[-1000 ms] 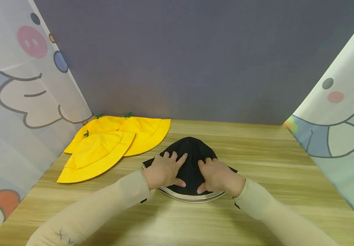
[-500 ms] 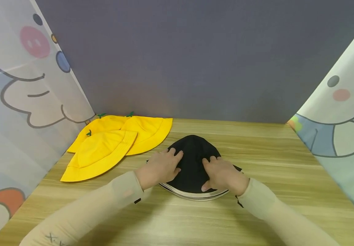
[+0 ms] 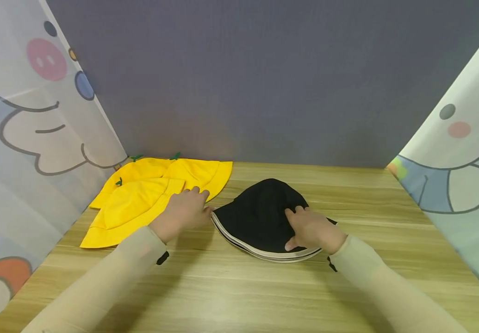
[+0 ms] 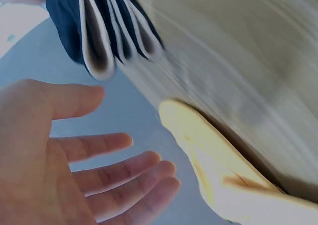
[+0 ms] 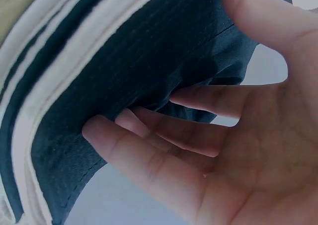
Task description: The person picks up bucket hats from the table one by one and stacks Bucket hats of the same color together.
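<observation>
A stack of black bucket hats (image 3: 256,215) with pale-edged brims lies on the table in front of me. Its layered edges (image 4: 99,34) show in the left wrist view. My right hand (image 3: 314,229) rests on the stack's right side. In the right wrist view its fingers (image 5: 149,155) touch the dark cloth, only slightly bent. Away from the stack, my left hand (image 3: 183,212) hovers between it and the yellow hats, its fingers spread and holding nothing. The front yellow hat (image 3: 128,203) is closest to that hand, partly hidden behind it in the head view.
Two more yellow hats, one at the back left (image 3: 149,164) and one to its right (image 3: 191,171), overlap the front one; each bears a small green sprout. A grey panel (image 3: 264,92) stands behind the wooden table (image 3: 243,296), with printed cloth (image 3: 35,138) at both sides.
My left hand has lifted off the black hats and moved left toward the yellow ones. The stack has shifted slightly right, with my right hand still on it.
</observation>
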### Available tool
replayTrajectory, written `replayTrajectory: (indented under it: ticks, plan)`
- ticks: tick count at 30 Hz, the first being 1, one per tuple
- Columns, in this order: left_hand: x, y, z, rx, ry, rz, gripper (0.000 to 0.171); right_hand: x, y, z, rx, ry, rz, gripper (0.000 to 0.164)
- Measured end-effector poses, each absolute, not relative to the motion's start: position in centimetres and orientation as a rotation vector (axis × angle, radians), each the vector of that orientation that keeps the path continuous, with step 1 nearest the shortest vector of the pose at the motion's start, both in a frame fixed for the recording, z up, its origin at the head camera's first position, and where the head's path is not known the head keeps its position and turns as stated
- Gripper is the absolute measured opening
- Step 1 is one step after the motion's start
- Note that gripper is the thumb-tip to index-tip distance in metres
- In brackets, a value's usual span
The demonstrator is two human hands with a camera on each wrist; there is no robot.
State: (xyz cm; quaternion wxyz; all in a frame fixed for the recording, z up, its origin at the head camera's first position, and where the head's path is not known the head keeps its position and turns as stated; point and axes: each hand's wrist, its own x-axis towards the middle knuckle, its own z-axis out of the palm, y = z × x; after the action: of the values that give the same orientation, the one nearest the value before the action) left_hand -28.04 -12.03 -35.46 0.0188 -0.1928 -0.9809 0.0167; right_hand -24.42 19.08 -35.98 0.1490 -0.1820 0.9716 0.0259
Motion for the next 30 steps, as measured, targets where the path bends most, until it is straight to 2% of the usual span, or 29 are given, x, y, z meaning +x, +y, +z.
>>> replayTrajectory:
  ticks: [4, 17, 24, 30]
  plan:
    - [-28.2, -14.4, -35.5, -0.515, -3.085, 0.023, 0.044, -25.0, 19.9, -36.1, -0.514, 2.78, 0.072, 0.095]
    - [-29.3, -21.0, -35.3, -0.15, -3.225, -0.144, 0.074, -26.4, 22.6, -36.1, -0.473, 2.782, 0.062, 0.094]
    - [-29.4, -23.4, -35.7, -0.033, -3.207, -0.212, 0.082, -27.0, 23.9, -36.2, -0.433, 2.781, 0.05, 0.095]
    - [-29.4, -25.7, -35.8, 0.087, -3.265, -0.351, 0.098, -27.5, 25.0, -36.0, -0.4, 2.769, 0.028, 0.095]
